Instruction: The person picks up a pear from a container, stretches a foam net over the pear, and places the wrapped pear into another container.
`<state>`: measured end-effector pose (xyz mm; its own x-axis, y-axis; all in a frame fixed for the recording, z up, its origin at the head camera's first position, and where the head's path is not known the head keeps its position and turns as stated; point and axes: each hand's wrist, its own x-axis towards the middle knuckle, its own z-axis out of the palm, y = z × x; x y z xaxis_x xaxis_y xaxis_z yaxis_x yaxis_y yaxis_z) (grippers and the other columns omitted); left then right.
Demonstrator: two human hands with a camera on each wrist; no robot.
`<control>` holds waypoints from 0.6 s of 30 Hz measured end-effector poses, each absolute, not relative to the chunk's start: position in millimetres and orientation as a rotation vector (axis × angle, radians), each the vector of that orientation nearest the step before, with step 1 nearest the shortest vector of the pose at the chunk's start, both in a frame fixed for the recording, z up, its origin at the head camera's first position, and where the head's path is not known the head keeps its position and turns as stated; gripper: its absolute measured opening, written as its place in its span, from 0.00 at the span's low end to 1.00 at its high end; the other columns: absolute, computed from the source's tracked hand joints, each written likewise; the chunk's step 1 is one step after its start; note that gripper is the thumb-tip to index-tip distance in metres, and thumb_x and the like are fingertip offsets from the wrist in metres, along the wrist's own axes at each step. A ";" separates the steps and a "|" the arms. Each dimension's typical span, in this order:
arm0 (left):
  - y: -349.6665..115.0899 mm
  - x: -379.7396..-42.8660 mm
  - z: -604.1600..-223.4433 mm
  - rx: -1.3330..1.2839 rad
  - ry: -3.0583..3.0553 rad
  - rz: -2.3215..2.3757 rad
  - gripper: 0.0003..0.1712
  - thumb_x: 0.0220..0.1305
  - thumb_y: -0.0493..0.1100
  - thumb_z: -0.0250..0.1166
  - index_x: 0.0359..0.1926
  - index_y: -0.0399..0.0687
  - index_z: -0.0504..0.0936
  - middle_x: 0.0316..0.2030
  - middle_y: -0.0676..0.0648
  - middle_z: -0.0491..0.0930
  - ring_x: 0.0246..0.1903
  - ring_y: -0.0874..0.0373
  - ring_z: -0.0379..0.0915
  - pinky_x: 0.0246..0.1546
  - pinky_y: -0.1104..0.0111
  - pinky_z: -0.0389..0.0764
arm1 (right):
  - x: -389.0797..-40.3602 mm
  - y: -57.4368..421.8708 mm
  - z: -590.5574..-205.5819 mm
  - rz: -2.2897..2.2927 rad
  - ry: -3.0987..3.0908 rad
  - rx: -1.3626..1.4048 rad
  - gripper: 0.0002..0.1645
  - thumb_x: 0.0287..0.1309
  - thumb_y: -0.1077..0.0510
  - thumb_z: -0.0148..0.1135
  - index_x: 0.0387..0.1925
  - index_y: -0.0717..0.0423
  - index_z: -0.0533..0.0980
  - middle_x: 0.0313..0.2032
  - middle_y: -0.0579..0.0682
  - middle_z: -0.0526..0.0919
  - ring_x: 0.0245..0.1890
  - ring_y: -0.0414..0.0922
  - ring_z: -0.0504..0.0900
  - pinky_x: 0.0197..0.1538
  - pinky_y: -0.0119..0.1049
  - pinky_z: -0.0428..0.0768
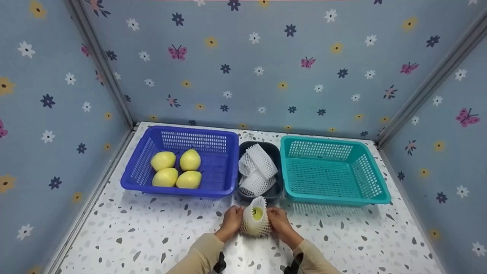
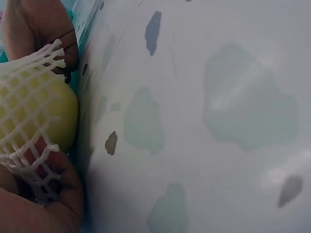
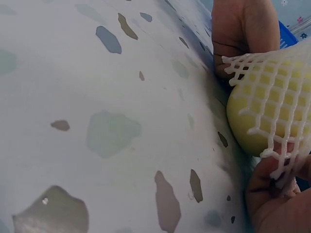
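A yellow pear (image 1: pixel 257 214) sits inside a white foam net sleeve (image 1: pixel 255 227) on the tabletop, the fruit showing through the mesh and the open top. On one side my left hand (image 1: pixel 231 221) pinches the net's edge between thumb and fingers. Opposite it, my right hand (image 1: pixel 281 224) pinches the other side. Both wrist views show the bottom of the pear (image 2: pixel 68 114) bulging out past the net's ragged end. More net sleeves (image 1: pixel 259 167) lie in a small dark tray (image 1: pixel 280 190) just beyond the hands.
A blue basket (image 1: pixel 213 192) at the left holds several yellow pears (image 1: pixel 164 177). To the right of the dark tray stands a teal basket (image 1: pixel 323 171), its slotted floor visible. Patterned walls (image 1: pixel 258 76) enclose the speckled table (image 1: pixel 152 236) at the back and sides.
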<state>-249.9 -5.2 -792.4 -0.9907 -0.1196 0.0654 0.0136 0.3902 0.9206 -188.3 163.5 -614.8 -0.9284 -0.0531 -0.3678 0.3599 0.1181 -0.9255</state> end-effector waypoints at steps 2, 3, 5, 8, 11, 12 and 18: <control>-6.8 -254.2 -809.8 0.017 -2.505 -1.579 0.19 0.62 0.56 0.49 0.19 0.52 0.66 0.16 0.53 0.66 0.18 0.60 0.62 0.18 0.70 0.63 | -186.0 161.7 -613.8 -1.828 2.133 0.300 0.12 0.61 0.57 0.45 0.35 0.62 0.70 0.19 0.45 0.68 0.17 0.38 0.66 0.19 0.31 0.67; -8.3 -252.2 -803.6 0.024 -2.542 -1.580 0.20 0.62 0.56 0.48 0.21 0.49 0.67 0.16 0.52 0.67 0.19 0.59 0.64 0.20 0.67 0.65 | -184.7 160.8 -613.2 -1.812 2.145 0.296 0.12 0.61 0.56 0.45 0.35 0.61 0.70 0.19 0.45 0.68 0.17 0.38 0.66 0.19 0.31 0.67; -11.7 -232.6 -755.3 -0.018 -2.538 -1.550 0.19 0.64 0.52 0.47 0.21 0.46 0.67 0.16 0.48 0.67 0.19 0.56 0.64 0.20 0.65 0.66 | -182.5 158.9 -612.7 -1.805 2.144 0.277 0.12 0.62 0.55 0.45 0.35 0.61 0.70 0.19 0.44 0.68 0.17 0.38 0.66 0.19 0.31 0.67; -15.4 -214.0 -711.4 -0.058 -2.554 -1.582 0.21 0.66 0.51 0.42 0.23 0.41 0.67 0.18 0.43 0.67 0.21 0.52 0.65 0.21 0.62 0.65 | -179.4 157.5 -609.6 -1.827 2.094 0.262 0.13 0.63 0.55 0.45 0.36 0.61 0.69 0.20 0.44 0.69 0.18 0.37 0.67 0.21 0.30 0.68; -15.0 -224.7 -736.2 -0.017 -2.596 -1.730 0.25 0.67 0.56 0.38 0.26 0.40 0.68 0.20 0.42 0.68 0.23 0.51 0.66 0.24 0.61 0.66 | -178.1 157.5 -604.7 -1.843 2.059 0.275 0.14 0.63 0.53 0.44 0.38 0.61 0.68 0.20 0.44 0.68 0.19 0.37 0.67 0.22 0.30 0.68; -15.5 -225.2 -737.7 -0.019 -2.609 -1.764 0.26 0.67 0.56 0.37 0.27 0.40 0.68 0.21 0.41 0.69 0.25 0.51 0.67 0.25 0.61 0.66 | -177.9 157.4 -602.4 -1.850 2.060 0.285 0.14 0.63 0.53 0.45 0.38 0.61 0.68 0.20 0.44 0.68 0.19 0.37 0.67 0.22 0.30 0.68; -13.4 -242.0 -761.4 -0.043 -2.494 -1.763 0.22 0.65 0.58 0.40 0.27 0.51 0.71 0.23 0.50 0.71 0.27 0.59 0.68 0.24 0.67 0.66 | -179.5 155.7 -589.4 -1.821 2.139 0.284 0.13 0.63 0.53 0.42 0.35 0.60 0.66 0.22 0.46 0.66 0.21 0.39 0.65 0.24 0.31 0.67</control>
<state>-242.0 -13.4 -761.4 -0.9958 -0.0270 0.0872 0.0732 0.3349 0.9394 -179.5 155.7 -589.4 -0.9302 -0.0532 -0.3632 0.3500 0.1693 -0.9213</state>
